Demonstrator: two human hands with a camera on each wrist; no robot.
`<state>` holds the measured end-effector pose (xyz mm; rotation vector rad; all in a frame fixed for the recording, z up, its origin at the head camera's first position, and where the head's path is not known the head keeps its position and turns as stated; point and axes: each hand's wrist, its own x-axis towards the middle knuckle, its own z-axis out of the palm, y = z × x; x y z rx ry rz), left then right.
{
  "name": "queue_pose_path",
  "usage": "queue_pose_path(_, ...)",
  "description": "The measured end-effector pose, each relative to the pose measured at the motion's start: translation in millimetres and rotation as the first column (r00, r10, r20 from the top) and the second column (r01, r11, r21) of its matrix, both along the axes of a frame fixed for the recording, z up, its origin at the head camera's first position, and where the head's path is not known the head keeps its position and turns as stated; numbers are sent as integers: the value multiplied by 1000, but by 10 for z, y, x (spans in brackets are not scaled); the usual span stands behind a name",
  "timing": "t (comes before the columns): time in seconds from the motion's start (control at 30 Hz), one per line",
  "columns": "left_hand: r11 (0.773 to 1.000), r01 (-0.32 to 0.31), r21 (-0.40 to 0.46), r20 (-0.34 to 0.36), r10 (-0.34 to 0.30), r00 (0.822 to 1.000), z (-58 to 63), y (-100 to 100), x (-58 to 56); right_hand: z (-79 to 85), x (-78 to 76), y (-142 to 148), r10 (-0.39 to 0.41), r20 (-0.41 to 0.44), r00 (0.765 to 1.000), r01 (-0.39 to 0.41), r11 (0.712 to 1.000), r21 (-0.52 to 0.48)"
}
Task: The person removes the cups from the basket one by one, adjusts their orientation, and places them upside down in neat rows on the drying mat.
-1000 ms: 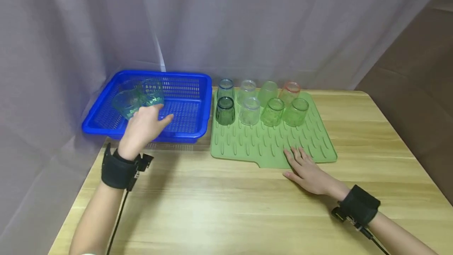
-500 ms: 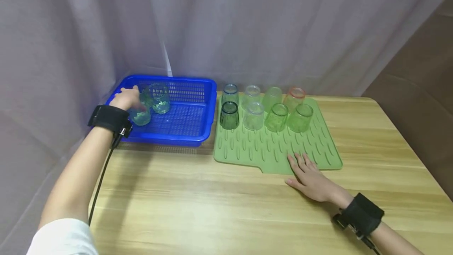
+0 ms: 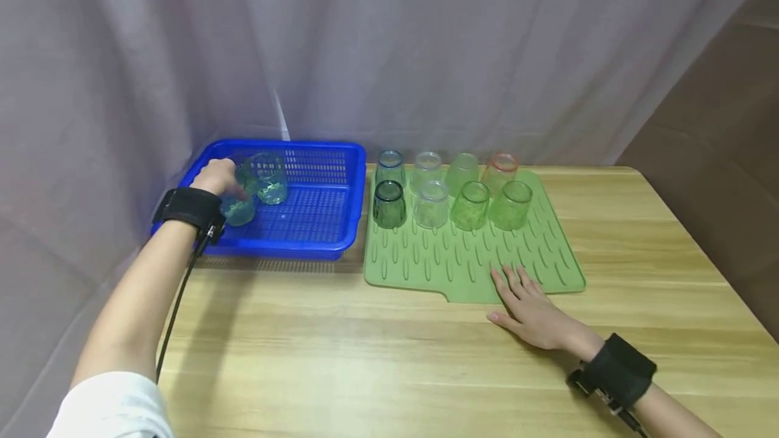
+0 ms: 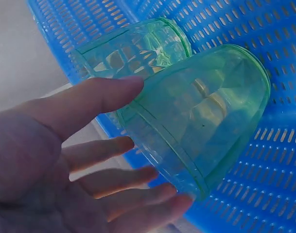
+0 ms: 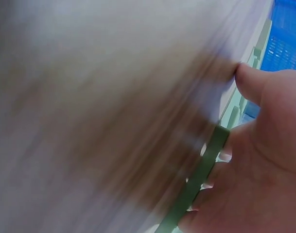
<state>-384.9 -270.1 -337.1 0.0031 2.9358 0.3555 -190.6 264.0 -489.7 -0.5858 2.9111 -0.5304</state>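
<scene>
The green glass point(image 4: 206, 121) beside the spread left hand point(image 3: 216, 178) may knock the 2nd glass point(image 3: 271, 180), right of that hand, if nudged.

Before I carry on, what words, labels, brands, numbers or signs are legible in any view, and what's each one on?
None: nothing readable in any view.
Blue plastic basket: no lettering visible.
Green ribbed mat: no lettering visible.
Tumblers on the mat and tumblers in the basket: no labels visible.
Black wristbands: small pale marks beside them, too small to read.
</scene>
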Motion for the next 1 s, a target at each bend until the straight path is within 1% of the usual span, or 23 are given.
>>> queue_pose_path(0.07, 1000, -12, -9, -25, 12, 1000, -2, 9, 3, 17, -2, 7, -4, 2, 1000, 4, 1000, 4)
queue_pose_path(0.13, 1000, -15, -24, -24, 14, 1000, -2, 6, 0, 26, -4, 13, -3, 3, 1000, 3, 1000, 4)
queue_pose_path(0.23, 1000, -9, -26, 20, 9, 1000, 6, -13, 5, 33, -4, 14, -1, 1, 1000, 1, 1000, 10)
queue_pose_path(0.33, 1000, 3, 12, 80, -3, 997, 9, -41, 9, 18, 0, 10, 4, 5, 1000, -4, 1000, 14)
queue_pose_path(0.4, 999, 6, 32, 96, -9, 995, 7, -55, 8, 21, 10, 2, 1, 10, 1000, -1, 1000, 17)
queue_pose_path(0.57, 1000, 0, 18, 57, -1, 998, -3, -80, -9, 38, 21, -5, -6, 27, 1000, 5, 1000, 20)
queue_pose_path(0.7, 1000, 0, 19, 56, -1, 998, -11, -85, -12, 50, 10, -2, 1, 51, 999, -3, 1000, 30)
queue_pose_path(0.83, 1000, 3, 30, 64, -5, 998, 13, -61, 20, 32, 0, 11, 11, 50, 999, -12, 1000, 14)
queue_pose_path(1.0, 999, 27, 30, 17, -27, 999, 78, -26, 82, -53, -32, 26, 15, 55, 998, -17, 999, 29)
